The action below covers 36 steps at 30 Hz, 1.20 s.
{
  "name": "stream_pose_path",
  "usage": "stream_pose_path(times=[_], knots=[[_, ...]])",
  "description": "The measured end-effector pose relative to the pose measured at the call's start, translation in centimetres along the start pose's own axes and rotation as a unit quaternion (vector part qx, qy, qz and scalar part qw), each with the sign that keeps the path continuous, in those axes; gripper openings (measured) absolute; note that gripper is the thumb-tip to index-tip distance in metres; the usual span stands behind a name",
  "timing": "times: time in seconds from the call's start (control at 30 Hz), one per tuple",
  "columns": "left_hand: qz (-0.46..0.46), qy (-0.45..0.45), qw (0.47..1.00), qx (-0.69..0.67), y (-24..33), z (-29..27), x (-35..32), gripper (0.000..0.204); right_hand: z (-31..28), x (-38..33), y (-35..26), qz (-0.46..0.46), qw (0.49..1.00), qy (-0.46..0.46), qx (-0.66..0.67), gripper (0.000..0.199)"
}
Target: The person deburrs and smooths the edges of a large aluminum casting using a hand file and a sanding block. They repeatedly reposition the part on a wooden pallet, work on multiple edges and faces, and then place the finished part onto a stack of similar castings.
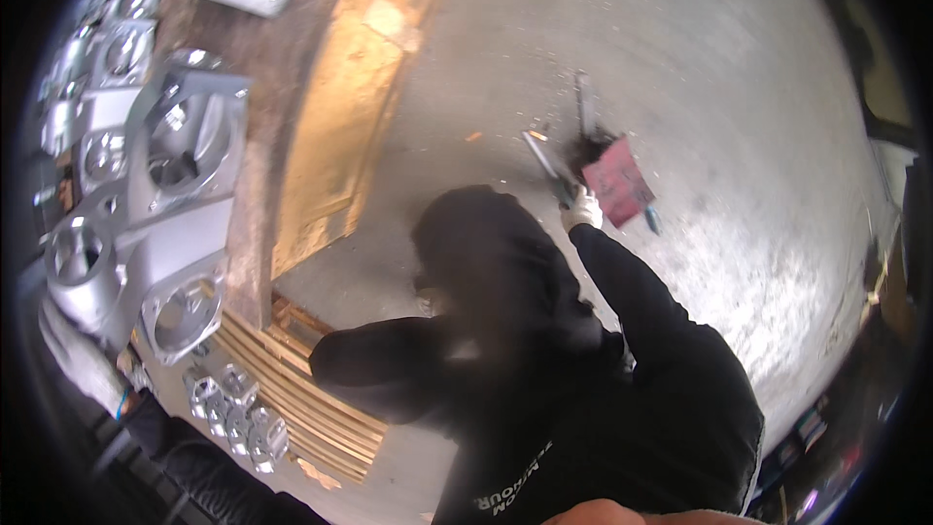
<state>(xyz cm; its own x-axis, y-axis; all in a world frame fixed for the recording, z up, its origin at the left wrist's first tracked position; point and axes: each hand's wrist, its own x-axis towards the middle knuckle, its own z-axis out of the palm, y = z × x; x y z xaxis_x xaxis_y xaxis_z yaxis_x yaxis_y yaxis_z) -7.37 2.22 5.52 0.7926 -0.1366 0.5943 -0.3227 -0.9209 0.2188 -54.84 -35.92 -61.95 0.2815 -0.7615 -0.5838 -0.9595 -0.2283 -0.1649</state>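
Observation:
My right hand [583, 211], in a white glove, is low over the grey floor, closed round the dark handle of a flat metal file [544, 157]. Just beside it lies a dull red sheet [620, 182], with a second long metal tool [584, 102] and a dark green handle end [653, 221] sticking out past it. My left hand [83, 360], also gloved, rests with fingers extended along the outside of a silver metal casting [83, 262] at the far left. Its fingertips are dim at the picture's rim.
Rows of silver flanged castings [190, 141] cover the bench on the left. A yellow wooden board [335, 136] runs along its side. Wooden slats [311, 399] and smaller castings [238, 413] are below. My dark-clothed knee [379, 365] is near the slats.

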Motion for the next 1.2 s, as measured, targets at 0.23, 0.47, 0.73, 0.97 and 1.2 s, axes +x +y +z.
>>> stream_pose_path(times=[0.23,0.47,0.73,0.97,1.2], knots=[[-0.024,0.055,0.998,-0.017,2.8,1.2,-1.5,0.049,-2.2,-0.5,-3.0,-0.007,0.99,-0.124,-0.07,0.052],[0.101,0.062,0.992,0.048,4.4,1.6,-2.2,0.046,-12.2,-4.6,-7.3,-0.151,0.968,0.062,0.19,0.053],[0.109,0.137,0.98,0.097,5.7,2.0,-3.4,0.045,-27.9,-18.1,-28.4,-0.591,0.701,0.203,0.344,0.049],[0.145,0.158,0.976,0.036,5.3,1.4,-3.8,0.049,-25.1,-31.7,-39.6,-0.643,0.675,0.117,0.343,0.046],[0.135,0.156,0.978,0.007,5.6,1.2,-4.1,0.044,-24.1,-32.8,-42.9,-0.628,0.723,0.177,0.227,0.06]])
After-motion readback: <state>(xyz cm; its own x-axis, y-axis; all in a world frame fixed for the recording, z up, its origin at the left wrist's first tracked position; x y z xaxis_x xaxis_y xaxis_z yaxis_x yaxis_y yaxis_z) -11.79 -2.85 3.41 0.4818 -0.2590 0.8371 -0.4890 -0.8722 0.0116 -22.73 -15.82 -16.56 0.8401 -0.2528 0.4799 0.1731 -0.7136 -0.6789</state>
